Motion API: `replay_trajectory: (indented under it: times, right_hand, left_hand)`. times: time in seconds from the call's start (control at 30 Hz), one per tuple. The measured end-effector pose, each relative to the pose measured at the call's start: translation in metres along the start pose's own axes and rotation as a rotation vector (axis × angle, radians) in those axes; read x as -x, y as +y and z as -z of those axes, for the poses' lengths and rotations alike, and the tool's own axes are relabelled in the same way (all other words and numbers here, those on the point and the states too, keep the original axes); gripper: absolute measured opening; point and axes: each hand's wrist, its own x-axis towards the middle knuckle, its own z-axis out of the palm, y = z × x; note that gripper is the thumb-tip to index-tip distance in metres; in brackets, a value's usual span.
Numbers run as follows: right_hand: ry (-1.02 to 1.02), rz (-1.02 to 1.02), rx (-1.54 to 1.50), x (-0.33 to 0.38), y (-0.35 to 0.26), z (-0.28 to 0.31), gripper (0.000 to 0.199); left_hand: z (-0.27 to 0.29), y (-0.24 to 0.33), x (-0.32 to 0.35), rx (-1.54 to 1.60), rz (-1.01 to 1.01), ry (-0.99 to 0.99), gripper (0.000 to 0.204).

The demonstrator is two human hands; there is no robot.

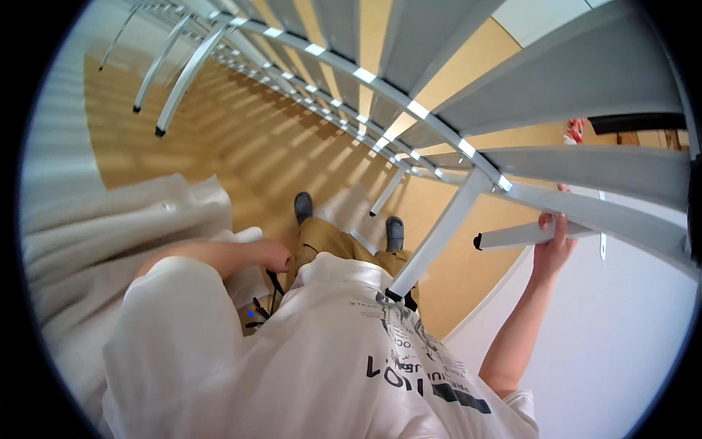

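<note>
1. Grip of the right hand (556, 247): fingers curled about a grey capped leg (504, 237), beside the side rail (607, 212); looks closed on it from where I stand.
2. Left hand (274, 256): lowered near the lap, fingers bent in. Dark slim item (275, 284) just below it; cannot tell whether it is held.
3. Slatted frame (556, 80): in front of the person and reaching to their right, broad grey slats set across the rails.
4. Done, by appearance: slats in place. Second leg (442, 227) projects from the rail toward the shirt (329, 366); far legs (186, 84) project at the other end, black caps on.
5. Left, my judgement: the gripped leg is the open question. Its joint is not readable; neither fastener nor tightness can be confirmed. Thin pale strip (602, 238) beside it, role unclear. Overall, frame well advanced, completion unverified.
6. Surroundings: tan floor (256, 154) striped with slat shadows; pale folded fabric (124, 241) at the person's left.
</note>
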Motion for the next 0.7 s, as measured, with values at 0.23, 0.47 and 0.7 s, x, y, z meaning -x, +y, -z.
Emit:
replay_trajectory:
  times: [0.23, 0.47, 0.7]
  right_hand:
    - [0.074, -0.001, 0.022, 0.008, -0.015, -0.024, 0.040]
    - [0.304, -0.020, 0.044, 0.028, 0.001, -0.020, 0.032]
    - [0.567, 0.058, 0.406, 0.095, -0.002, -0.018, 0.024]
  left_hand:
    - [0.043, -0.069, 0.009, -0.073, 0.001, 0.030, 0.034]
    - [0.117, -0.131, 0.033, -0.018, 0.018, 0.357, 0.034]
    - [0.146, -0.214, 0.005, 0.421, -0.055, 0.656, 0.026]
